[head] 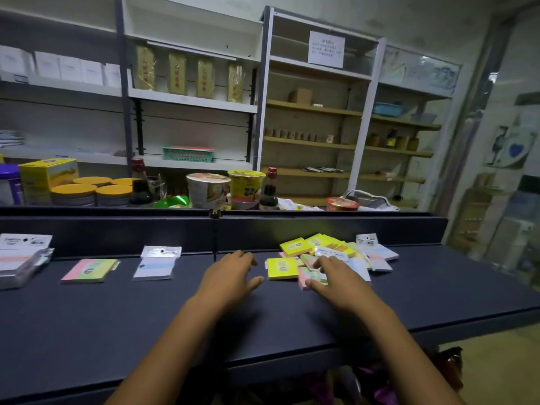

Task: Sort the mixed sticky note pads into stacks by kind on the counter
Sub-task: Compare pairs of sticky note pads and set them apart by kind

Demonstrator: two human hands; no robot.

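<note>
A mixed pile of sticky note pads (336, 252) lies right of centre on the dark counter (146, 317). A yellow pad (282, 268) sits at its left edge. My right hand (336, 280) rests on the pile with fingers on a pink and green pad (311, 277). Just left of the yellow pad, my left hand (230, 276) hovers with relaxed fingers and holds nothing. Sorted pads lie to the left: a pink and green pad (89, 270), a packaged pale blue pad (155, 266), and a stack of clear packaged pads (20, 258).
A raised dark ledge (321, 229) runs along the back of the counter. Behind it stand instant noodle cups (207, 190), sauce bottles (268, 191), tins and boxes. Shelving fills the back wall. The counter's right end drops off near the floor.
</note>
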